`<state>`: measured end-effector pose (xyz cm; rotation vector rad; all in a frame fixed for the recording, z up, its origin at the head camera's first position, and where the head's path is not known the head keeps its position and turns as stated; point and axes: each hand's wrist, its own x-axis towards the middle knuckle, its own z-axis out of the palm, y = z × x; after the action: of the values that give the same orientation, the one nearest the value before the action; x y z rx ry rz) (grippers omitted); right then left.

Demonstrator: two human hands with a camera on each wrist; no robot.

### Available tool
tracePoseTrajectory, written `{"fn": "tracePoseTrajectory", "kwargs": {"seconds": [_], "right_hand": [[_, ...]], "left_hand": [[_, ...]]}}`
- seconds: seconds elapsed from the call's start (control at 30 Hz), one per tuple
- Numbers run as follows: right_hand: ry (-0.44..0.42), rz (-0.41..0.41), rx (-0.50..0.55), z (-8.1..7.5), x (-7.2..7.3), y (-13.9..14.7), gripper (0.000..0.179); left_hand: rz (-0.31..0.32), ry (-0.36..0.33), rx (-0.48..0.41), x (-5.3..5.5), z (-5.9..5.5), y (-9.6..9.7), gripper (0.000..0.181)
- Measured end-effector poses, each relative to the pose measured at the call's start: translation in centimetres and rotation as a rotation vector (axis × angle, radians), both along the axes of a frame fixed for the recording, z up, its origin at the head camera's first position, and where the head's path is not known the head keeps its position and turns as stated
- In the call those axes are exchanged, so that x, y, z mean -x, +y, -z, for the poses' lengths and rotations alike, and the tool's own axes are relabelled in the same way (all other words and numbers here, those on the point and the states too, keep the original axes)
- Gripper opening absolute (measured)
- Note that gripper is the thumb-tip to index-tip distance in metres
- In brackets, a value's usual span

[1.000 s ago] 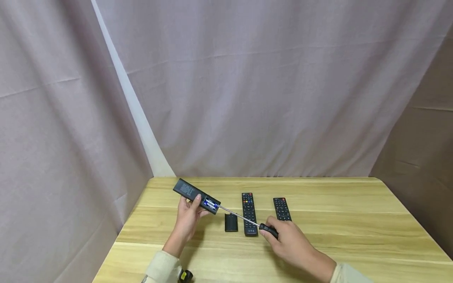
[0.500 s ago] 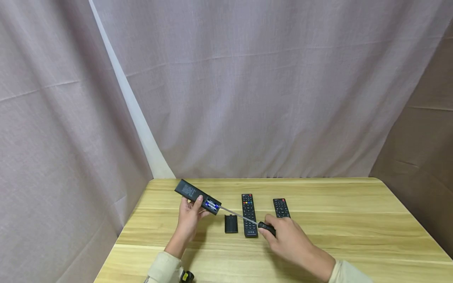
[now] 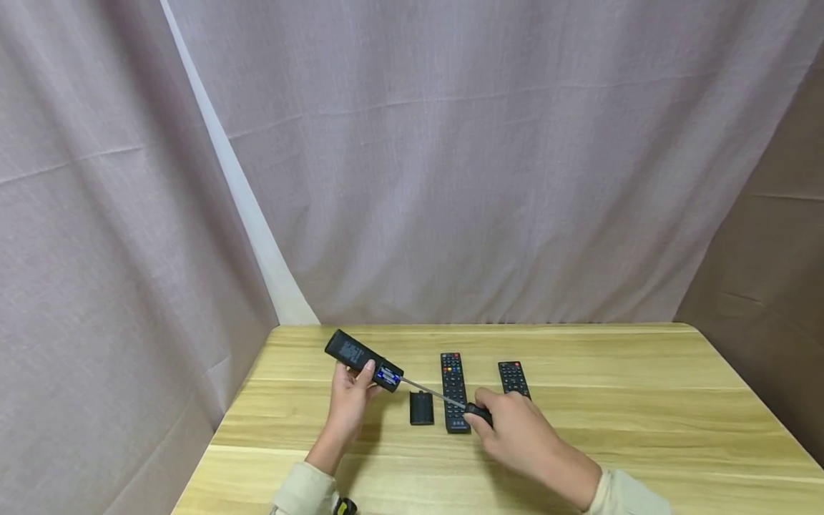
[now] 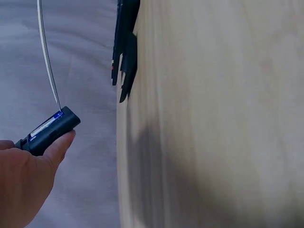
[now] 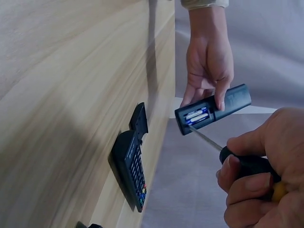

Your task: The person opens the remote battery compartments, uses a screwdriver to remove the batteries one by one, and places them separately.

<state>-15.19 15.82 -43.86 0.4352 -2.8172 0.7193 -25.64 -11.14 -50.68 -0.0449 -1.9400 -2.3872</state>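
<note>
My left hand [image 3: 350, 400] grips a black remote control [image 3: 354, 352] above the table, its back turned up and the battery compartment uncovered. Two blue-and-silver batteries [image 5: 197, 115] lie side by side in that compartment. My right hand [image 3: 518, 433] holds a screwdriver [image 3: 478, 413] by its black handle, fingers curled round it. The screwdriver's long metal shaft [image 5: 205, 137] points left, and its tip meets the end of the batteries at the compartment's edge. In the left wrist view the thumb [image 4: 61, 146] presses along the remote's side.
A black battery cover [image 3: 421, 408] lies on the wooden table [image 3: 412, 472] below the held remote. To its right lies a remote with coloured buttons [image 3: 453, 386]. Another remote [image 3: 513, 378] is further right, partly behind the right hand. Curtains [image 3: 450, 179] hang beyond the table.
The held remote and my left hand have shifted slightly right. My right hand has moved a little left with the screwdriver, its tip staying at the battery compartment.
</note>
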Motion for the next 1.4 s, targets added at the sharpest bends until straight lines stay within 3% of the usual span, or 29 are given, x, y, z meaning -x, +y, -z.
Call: {"fn": "tracePoseTrajectory", "kwargs": {"seconds": [0.3,0.57,0.87,1.17,1.4], "right_hand": [[-0.006,0.015,-0.002,-0.2,-0.2,-0.6,0.029],[-0.012,0.046,-0.004,-0.1,-0.3,-0.7,0.021],[0.031,0.07,-0.081,-0.4,-1.0,-1.5,0.014],[0.039,0.059,-0.067,-0.2,-0.8,-2.5,0.012],[0.046,0.065,-0.077,-0.1,-0.9,-2.8,0.013]], "left_hand": [[-0.037,-0.011,-0.021,0.0,0.3,0.4,0.031],[-0.029,-0.01,-0.054,0.1,0.2,0.5,0.03],[-0.024,0.012,-0.039,0.3,-0.2,0.9,0.03],[-0.096,0.013,-0.016,0.4,-0.7,1.2,0.03],[-0.114,0.0,0.001,0.4,-0.7,1.1,0.029]]}}
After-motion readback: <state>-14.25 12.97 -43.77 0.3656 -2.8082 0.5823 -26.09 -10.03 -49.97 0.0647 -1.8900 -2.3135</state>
